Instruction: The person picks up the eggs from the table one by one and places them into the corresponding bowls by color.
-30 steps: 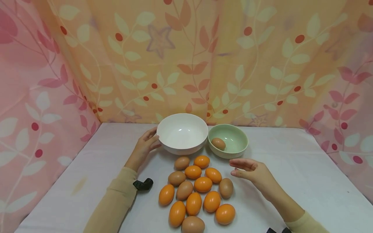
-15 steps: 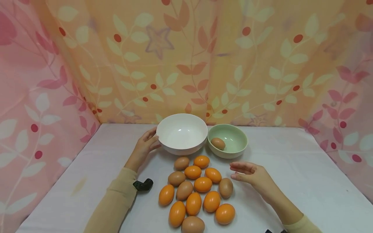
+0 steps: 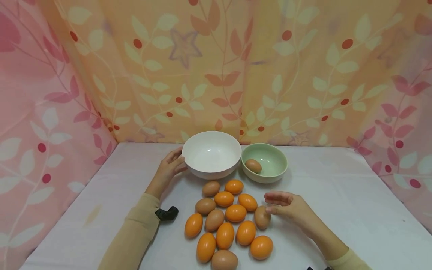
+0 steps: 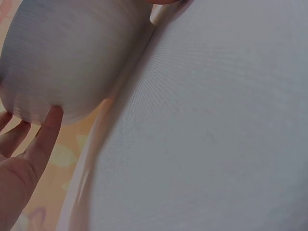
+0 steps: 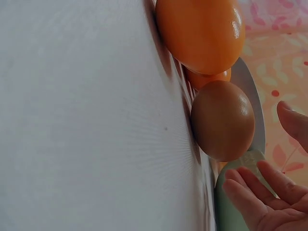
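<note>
A white cloth covers the table (image 3: pixel 357 202), with a faint yellowish stain (image 3: pixel 92 215) at its left. Behind hangs yellow-orange fabric (image 3: pixel 216 75) printed with leaves, red dots and stars; pink leafy fabric (image 3: pixel 30 112) closes both sides.

The brown egg (image 3: pixel 263 218) nearest the right hand (image 3: pixel 293 210) lies on its side at the right edge of the group, its long axis running roughly front to back; which end is narrower I cannot tell. The right hand's fingers are spread, thumb well apart from the others, holding nothing; the thumb is near the egg.

The left hand (image 3: pixel 167 168) rests its extended fingers against the outer wall of the white bowl (image 3: pixel 212 153).

On the table are 14 eggs: 9 orange eggs (image 3: pixel 236 213) and 5 brown, their axes turned various ways. 1 more brown egg (image 3: pixel 253 166) lies inside the green bowl (image 3: pixel 275 161), which stands just beside the white bowl. There are 2 bowls.
</note>
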Demonstrator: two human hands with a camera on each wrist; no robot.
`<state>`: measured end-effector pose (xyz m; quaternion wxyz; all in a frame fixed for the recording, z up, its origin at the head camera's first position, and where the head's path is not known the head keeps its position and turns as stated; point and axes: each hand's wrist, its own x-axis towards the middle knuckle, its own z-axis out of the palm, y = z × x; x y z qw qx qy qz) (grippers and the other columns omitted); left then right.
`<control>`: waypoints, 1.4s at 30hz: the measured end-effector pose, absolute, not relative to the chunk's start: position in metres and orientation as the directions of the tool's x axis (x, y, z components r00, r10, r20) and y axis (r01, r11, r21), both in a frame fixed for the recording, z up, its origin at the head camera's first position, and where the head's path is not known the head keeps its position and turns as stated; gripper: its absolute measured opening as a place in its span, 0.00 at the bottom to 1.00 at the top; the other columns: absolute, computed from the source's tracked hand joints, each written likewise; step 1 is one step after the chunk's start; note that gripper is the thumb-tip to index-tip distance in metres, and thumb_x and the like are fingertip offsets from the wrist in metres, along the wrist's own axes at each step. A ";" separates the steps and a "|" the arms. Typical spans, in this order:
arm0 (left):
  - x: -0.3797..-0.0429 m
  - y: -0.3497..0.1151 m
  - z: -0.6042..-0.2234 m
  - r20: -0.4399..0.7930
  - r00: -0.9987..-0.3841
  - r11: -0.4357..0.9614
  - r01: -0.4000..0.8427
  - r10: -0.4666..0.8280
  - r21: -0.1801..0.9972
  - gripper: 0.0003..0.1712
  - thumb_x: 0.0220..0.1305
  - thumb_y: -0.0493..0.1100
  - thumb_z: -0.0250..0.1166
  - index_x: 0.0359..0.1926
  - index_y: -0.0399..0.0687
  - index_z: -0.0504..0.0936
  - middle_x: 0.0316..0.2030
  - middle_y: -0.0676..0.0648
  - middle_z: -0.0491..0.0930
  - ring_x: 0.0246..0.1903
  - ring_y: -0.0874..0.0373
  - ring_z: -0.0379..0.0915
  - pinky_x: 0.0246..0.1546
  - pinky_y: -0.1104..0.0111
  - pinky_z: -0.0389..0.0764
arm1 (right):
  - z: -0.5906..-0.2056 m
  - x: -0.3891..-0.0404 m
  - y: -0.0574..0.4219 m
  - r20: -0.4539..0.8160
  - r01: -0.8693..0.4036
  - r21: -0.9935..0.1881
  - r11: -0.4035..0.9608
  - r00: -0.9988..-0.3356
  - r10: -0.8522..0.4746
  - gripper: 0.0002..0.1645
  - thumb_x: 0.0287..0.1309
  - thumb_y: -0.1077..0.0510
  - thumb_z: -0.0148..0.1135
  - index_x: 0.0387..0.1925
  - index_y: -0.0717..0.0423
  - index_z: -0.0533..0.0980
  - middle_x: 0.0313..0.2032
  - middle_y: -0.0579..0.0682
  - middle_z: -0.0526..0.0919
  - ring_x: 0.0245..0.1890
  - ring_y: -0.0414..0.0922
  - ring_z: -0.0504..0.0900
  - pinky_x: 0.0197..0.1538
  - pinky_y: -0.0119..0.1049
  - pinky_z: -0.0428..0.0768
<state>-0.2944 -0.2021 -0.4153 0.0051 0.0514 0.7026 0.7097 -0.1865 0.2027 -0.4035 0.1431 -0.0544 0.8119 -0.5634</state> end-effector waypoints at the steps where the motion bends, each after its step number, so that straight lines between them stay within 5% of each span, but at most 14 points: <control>1: -0.294 -0.202 -0.415 0.065 -0.995 -0.012 0.064 0.078 0.998 0.32 0.75 0.41 0.54 0.76 0.45 0.57 0.77 0.45 0.56 0.72 0.49 0.59 0.57 0.64 0.82 | -0.404 -0.186 0.203 -0.172 0.071 -0.931 0.359 -0.951 -0.258 0.35 0.56 0.52 0.72 0.62 0.63 0.74 0.59 0.58 0.82 0.58 0.46 0.82 0.56 0.26 0.80; 12: -0.295 -0.200 -0.415 0.050 -0.996 -0.027 0.048 0.070 0.998 0.31 0.76 0.39 0.53 0.76 0.44 0.57 0.77 0.46 0.56 0.72 0.50 0.59 0.59 0.62 0.81 | -0.407 -0.186 0.204 -0.197 0.074 -0.929 0.362 -0.928 -0.317 0.37 0.56 0.53 0.72 0.63 0.67 0.72 0.59 0.62 0.80 0.59 0.50 0.81 0.58 0.36 0.82; 23: -0.295 -0.200 -0.416 0.052 -0.996 -0.024 0.051 0.074 0.998 0.31 0.75 0.39 0.53 0.76 0.44 0.57 0.77 0.46 0.56 0.72 0.50 0.59 0.63 0.55 0.78 | -0.410 -0.184 0.201 -0.211 0.077 -0.923 0.377 -0.921 -0.329 0.38 0.53 0.53 0.75 0.62 0.67 0.73 0.59 0.61 0.81 0.55 0.46 0.83 0.51 0.26 0.81; 42: -0.294 -0.202 -0.416 0.046 -0.997 -0.032 0.044 0.067 0.999 0.32 0.75 0.42 0.55 0.76 0.48 0.58 0.77 0.48 0.56 0.72 0.51 0.59 0.53 0.70 0.83 | -0.412 -0.186 0.201 -0.230 0.082 -0.925 0.371 -0.898 -0.375 0.38 0.51 0.53 0.76 0.60 0.67 0.74 0.54 0.59 0.84 0.50 0.40 0.83 0.48 0.27 0.83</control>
